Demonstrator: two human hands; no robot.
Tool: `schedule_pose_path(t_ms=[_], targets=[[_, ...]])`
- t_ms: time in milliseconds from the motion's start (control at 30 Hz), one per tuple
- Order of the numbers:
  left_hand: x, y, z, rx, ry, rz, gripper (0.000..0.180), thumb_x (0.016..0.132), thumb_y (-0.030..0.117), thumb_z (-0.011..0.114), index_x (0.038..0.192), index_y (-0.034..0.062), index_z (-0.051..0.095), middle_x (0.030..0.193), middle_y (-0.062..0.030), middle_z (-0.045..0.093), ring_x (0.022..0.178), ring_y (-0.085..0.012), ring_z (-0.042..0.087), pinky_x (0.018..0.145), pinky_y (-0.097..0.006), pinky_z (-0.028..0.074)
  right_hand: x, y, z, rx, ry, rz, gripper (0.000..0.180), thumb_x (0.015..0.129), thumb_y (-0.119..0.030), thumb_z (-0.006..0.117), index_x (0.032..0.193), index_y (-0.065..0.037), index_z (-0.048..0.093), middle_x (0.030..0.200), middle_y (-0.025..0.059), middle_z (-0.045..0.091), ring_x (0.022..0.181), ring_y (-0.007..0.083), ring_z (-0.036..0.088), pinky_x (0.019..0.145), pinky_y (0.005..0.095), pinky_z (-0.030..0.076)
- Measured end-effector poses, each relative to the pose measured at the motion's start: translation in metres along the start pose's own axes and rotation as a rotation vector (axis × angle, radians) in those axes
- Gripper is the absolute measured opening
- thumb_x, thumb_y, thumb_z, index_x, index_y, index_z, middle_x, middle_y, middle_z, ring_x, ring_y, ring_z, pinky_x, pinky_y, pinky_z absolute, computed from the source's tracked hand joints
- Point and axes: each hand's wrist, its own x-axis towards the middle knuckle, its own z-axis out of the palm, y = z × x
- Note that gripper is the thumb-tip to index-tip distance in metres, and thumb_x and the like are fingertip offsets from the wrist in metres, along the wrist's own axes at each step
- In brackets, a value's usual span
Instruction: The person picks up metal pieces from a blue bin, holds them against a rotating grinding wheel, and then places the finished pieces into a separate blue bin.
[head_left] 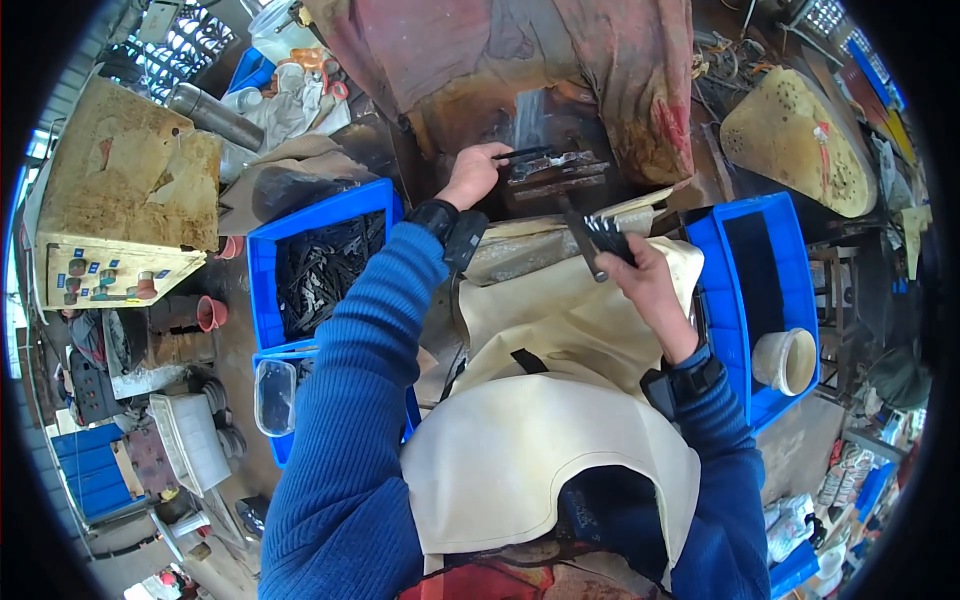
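We hold one slim black strip [528, 153] beside the metal block [565, 184], and several dark strips [607, 236] off the block's near right corner.

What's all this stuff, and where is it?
Thin strip: 1, black, upper centre
Metal holder: 1, brown, upper centre
Dark pieces: several, black, right of centre
Cloth: uncounted, faded red, top
Bins: at least 3, blue, both sides
Small strips: countless, dark, left bin
Tub: 1, cream, right bin
Small box: 1, clear, lower left
Control box: 1, beige, left
Cylinder: 1, grey, upper left
Spotted board: 1, cream, upper right
Apron: 1, cream, lower centre
Clutter: uncounted, mixed, edges
Sleeves: 2, blue, bottom
Left hand: 1, bare, gripping strip
Right hand: 1, bare, holding pieces
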Motion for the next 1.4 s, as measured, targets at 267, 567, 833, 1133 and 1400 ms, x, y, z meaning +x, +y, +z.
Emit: schedule_pose_path(t_ms=[267,567,833,1133,1400], targets=[[0.0,0.016,-0.004,0.372,-0.114,0.189,0.037,0.078,-0.001,0.056,0.109,0.0137,0.069,0.099,-0.0175,0.067,0.093,-0.0324,0.064,0.083,-0.036,0.05,-0.019,0.003,0.001,-0.334,-0.025,-0.24,0.03,0.079,-0.01,0.074,0.107,-0.001,0.064,0.079,0.0075,0.064,0.072,0.0178,0.06,0.067,0.0283,0.049],[-0.006,0.03,-0.011,0.365,-0.143,0.127,0.04,0.077,0.0,0.053,0.111,0.0146,0.068,0.101,-0.0173,0.067,0.095,-0.0345,0.063,0.083,-0.04,0.049,-0.018,0.005,0.006,-0.521,0.025,-0.411,0.03,0.077,-0.009,0.074,0.106,-0.005,0.065,0.077,0.0108,0.06,0.064,0.0276,0.06,0.058,0.0328,0.049],[-0.003,0.026,-0.012,0.545,-0.174,0.328,0.044,0.074,-0.003,0.052,0.113,0.0108,0.067,0.102,-0.0205,0.065,0.095,-0.0365,0.062,0.084,-0.042,0.048,-0.019,0.008,0.01,-0.662,0.057,-0.522,0.027,0.077,-0.009,0.073,0.103,-0.007,0.065,0.071,0.0095,0.055,0.058,0.0248,0.057,0.052,0.034,0.046],[-0.001,0.04,-0.029,0.614,-0.266,0.227,0.039,0.077,0.004,0.055,0.112,0.0136,0.065,0.097,-0.0174,0.065,0.094,-0.0364,0.062,0.08,-0.044,0.05,-0.013,0.009,0.014,-0.677,0.094,-0.571,0.029,0.075,-0.003,0.074,0.102,-0.005,0.064,0.075,0.0112,0.058,0.061,0.0267,0.057,0.053,0.0334,0.045],[-0.044,0.066,-0.058,0.459,0.325,0.198,0.039,0.077,-0.001,0.056,0.114,0.0063,0.061,0.099,-0.0178,0.061,0.092,-0.038,0.059,0.079,-0.043,0.05,0.087,-0.089,0.025,-0.488,0.27,-0.595,0.027,0.078,-0.012,0.075,0.099,0.001,0.063,0.067,0.0087,0.056,0.066,0.0176,0.059,0.062,0.0337,0.048]])
